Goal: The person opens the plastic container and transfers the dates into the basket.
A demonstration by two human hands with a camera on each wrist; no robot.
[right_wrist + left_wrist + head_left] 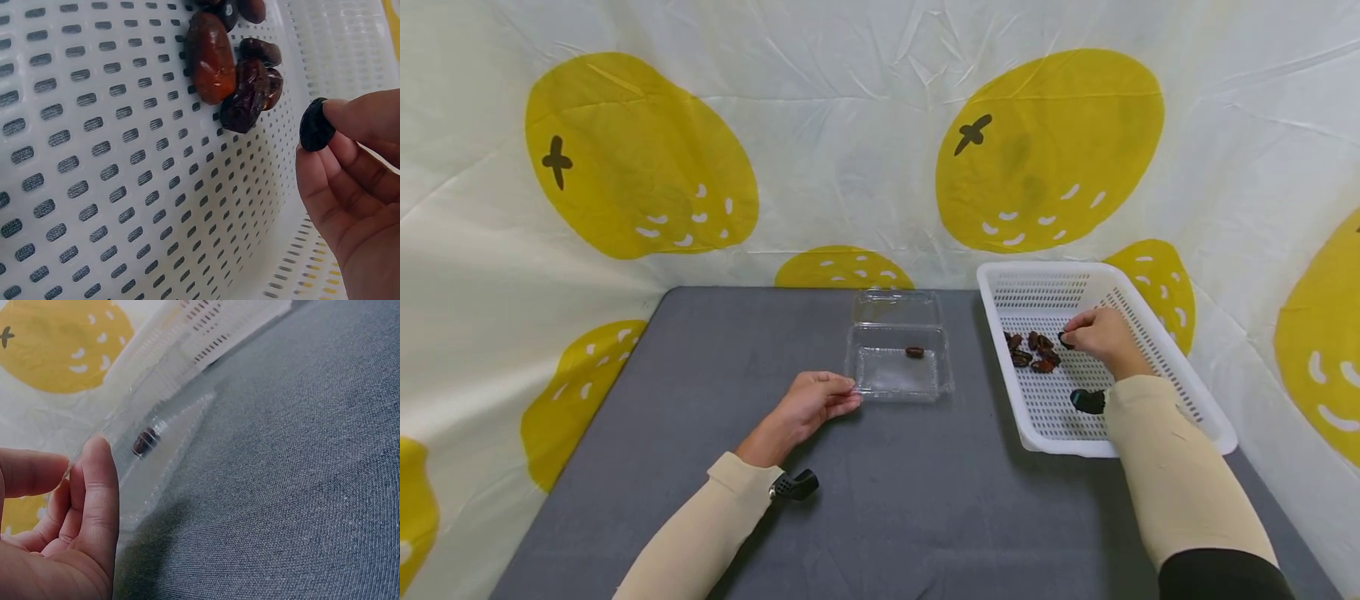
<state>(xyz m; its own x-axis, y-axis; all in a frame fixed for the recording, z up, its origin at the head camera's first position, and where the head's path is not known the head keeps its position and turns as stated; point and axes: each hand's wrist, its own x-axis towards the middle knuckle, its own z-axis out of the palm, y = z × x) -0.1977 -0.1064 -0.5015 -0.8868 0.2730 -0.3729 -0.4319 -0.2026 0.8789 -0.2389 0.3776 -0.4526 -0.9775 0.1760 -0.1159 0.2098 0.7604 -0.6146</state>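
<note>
My left hand pinches the near left corner of a clear plastic clamshell box between thumb and fingers. The box lies with its lid folded back, and one brown date is in its base. Over the white perforated basket, my right hand pinches a dark, almost black date between thumb and fingertips, apart from the others. Several glossy brown dates lie clustered on the basket floor, left of that hand in the head view.
A grey cloth covers the table. Behind it hangs a white curtain printed with yellow fruit shapes. Dark wrist devices sit at both cuffs. The basket's raised walls stand around the dates.
</note>
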